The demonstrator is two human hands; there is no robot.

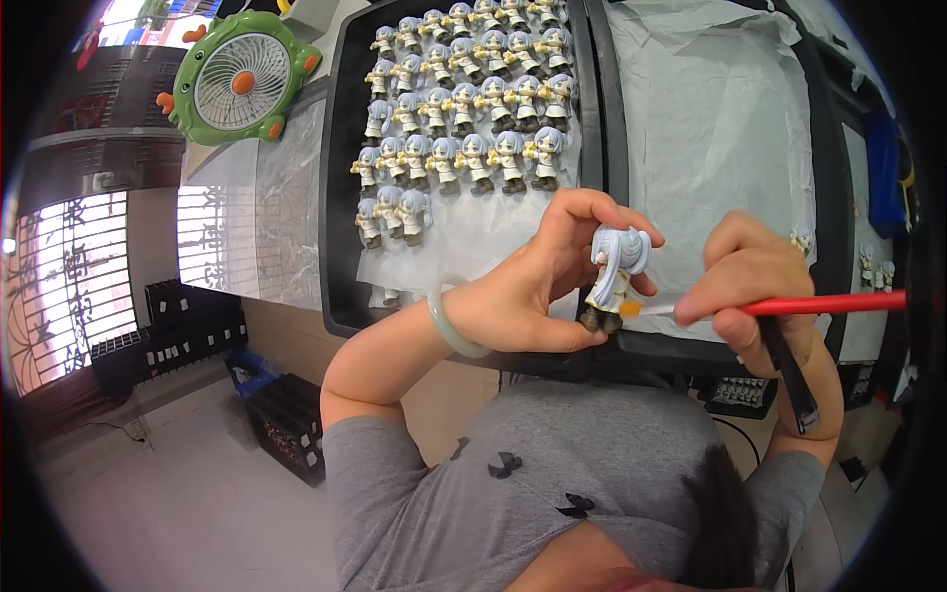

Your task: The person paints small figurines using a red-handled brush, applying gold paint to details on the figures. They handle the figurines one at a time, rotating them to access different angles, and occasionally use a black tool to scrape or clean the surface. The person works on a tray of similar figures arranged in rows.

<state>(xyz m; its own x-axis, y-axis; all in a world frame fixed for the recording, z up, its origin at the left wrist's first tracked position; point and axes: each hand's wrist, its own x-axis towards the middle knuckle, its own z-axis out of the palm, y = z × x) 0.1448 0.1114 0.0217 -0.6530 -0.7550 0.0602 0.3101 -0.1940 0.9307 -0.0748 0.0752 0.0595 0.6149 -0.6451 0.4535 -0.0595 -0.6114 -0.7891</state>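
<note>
The left hand (528,296) grips a figurine (614,276); the right hand (750,281) pinches a brush (789,306) touching it.

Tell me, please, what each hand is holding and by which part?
Left hand grips figurine around its body; right hand holds red paintbrush near its bristle end.

Rows of figurines (464,109) stand in the tray (340,197), fan (240,77) at its left.
</note>
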